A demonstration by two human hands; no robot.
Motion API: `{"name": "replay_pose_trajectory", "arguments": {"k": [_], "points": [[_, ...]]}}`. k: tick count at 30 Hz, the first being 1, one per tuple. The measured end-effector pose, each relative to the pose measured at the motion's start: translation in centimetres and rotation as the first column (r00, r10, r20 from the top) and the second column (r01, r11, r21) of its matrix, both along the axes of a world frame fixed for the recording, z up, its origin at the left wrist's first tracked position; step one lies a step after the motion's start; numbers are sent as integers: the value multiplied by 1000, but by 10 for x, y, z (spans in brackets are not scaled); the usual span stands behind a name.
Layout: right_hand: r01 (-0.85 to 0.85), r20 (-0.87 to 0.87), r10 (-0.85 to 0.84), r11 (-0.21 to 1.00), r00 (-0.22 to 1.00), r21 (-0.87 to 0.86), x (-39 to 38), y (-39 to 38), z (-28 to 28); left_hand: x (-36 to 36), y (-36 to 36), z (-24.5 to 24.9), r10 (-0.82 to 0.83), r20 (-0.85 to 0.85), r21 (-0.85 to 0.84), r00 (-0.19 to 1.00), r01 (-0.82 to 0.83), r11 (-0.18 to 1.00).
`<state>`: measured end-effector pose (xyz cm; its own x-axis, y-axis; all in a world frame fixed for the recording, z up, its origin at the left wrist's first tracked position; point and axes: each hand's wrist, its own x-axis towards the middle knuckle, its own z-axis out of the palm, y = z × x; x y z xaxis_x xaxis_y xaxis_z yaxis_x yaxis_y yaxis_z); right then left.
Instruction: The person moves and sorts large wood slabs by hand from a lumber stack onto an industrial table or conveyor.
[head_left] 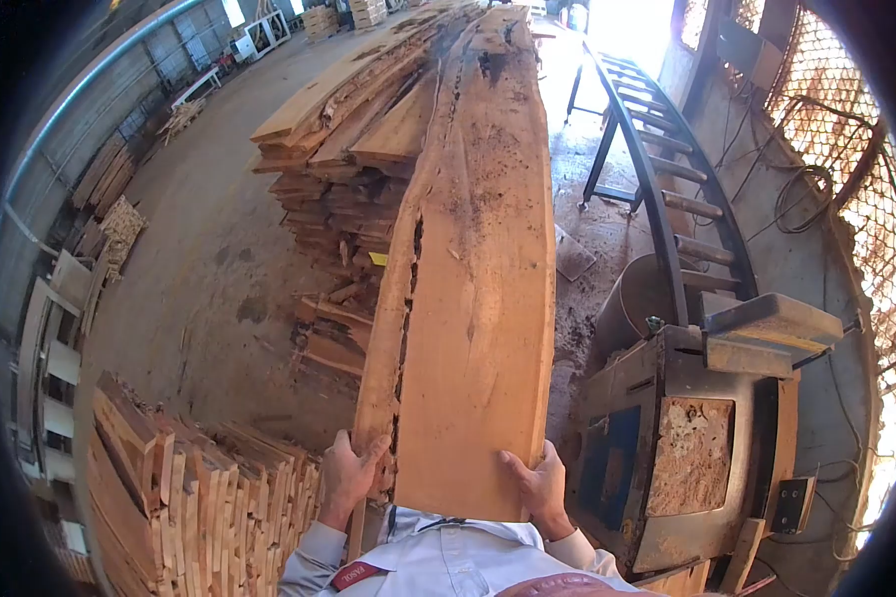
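A long, wide wooden plank [473,328] stretches away from my body, its near end close to my waist. A dark crack runs lengthwise along its left side. At the near left edge, my left hand [350,476] grips the wood, thumb on top and fingers partly hidden at the side. Opposite it, my right hand [538,486] clasps the right edge, thumb on the upper face. The plank's far part lies over or against a stack of rough boards [348,189]; its exact support there is hidden.
A roller conveyor [682,174] stands at the right, beyond a machine [657,438] near my right side. Upright board offcuts [209,497] are packed at the lower left. Wire mesh [846,109] lines the right wall. Concrete floor [194,308] shows at left.
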<state>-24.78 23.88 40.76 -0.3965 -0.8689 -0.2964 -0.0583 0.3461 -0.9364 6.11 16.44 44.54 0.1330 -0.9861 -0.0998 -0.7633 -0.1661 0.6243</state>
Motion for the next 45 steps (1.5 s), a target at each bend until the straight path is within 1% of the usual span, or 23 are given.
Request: {"name": "replay_pose_trajectory", "arguments": {"k": [2, 5, 7, 11, 17, 20, 21, 22, 24, 25, 26, 27, 29, 30, 32, 36, 39, 42, 45], "points": [[2, 4, -2, 1000, 1000, -4, 1, -1, -3, 2, -2, -6, -8, -11, -47, 1000, 7, 999], [2, 16, -2, 1000, 1000, 0, 4, -1, -2, -2, -3, 6, -10, -25, -23, 1000, 9, 1000], [11, 25, -10, 1000, 1000, -22, 8, 0, -8, 1, -4, 5, -5, -42, -9, 999, 5, 1000], [25, 84, -23, 999, 996, -21, 19, -1, -18, 17, -8, -13, 24, -129, 54, 991, -17, 998], [47, 133, -46, 999, 990, 2, 49, -5, -45, 22, -24, 5, 13, -86, -43, 996, -17, 999], [47, 154, -48, 999, 987, 8, 70, -10, -41, 44, -35, 5, -8, -61, -35, 998, 5, 999], [55, 166, -55, 998, 985, 5, 78, -11, -35, 51, -42, 6, -17, -74, -24, 997, 15, 1000], [48, 165, -54, 998, 985, 38, 84, -11, -27, 57, -46, 8, -21, -89, -11, 996, 20, 1000], [78, 184, -84, 996, 979, 38, 105, -10, -46, 72, -52, 6, -14, -91, 14, 996, 15, 1000], [93, 197, -98, 995, 975, 31, 112, -8, -58, 78, -54, 5, -30, -87, -3, 996, 30, 1000], [54, 175, -68, 995, 982, 82, 113, -17, -28, 84, -60, 7, -47, -82, -22, 995, 45, 999], [52, 159, -63, 996, 985, 71, 122, -18, -32, 89, -65, 9, -62, -78, -44, 995, 59, 997], [43, 122, -49, 998, 991, 52, 146, -22, -40, 102, -76, 22, -48, -98, 1, 994, 48, 999], [51, 154, -59, 997, 986, 54, 160, -23, -38, 112, -81, 29, -40, -105, 31, 994, 44, 999], [60, 209, -69, 997, 976, 49, 175, -28, -35, 128, -91, 31, -76, -71, 21, 995, 78, 997], [64, 210, -65, 998, 975, 15, 210, -38, -36, 166, -110, 28, -110, -78, -34, 991, 108, 994], [72, 234, -60, 996, 970, -45, 229, -46, -36, 176, -121, 45, -136, 93, -66, 986, 142, 988], [80, 275, -56, 994, 960, -80, 238, -52, -32, 189, -130, 46, -138, 125, -144, 982, 156, 977], [84, 330, -42, 990, 943, -115, 241, -51, -41, 190, -130, 56, -130, 47, -102, 990, 134, 986]]}}
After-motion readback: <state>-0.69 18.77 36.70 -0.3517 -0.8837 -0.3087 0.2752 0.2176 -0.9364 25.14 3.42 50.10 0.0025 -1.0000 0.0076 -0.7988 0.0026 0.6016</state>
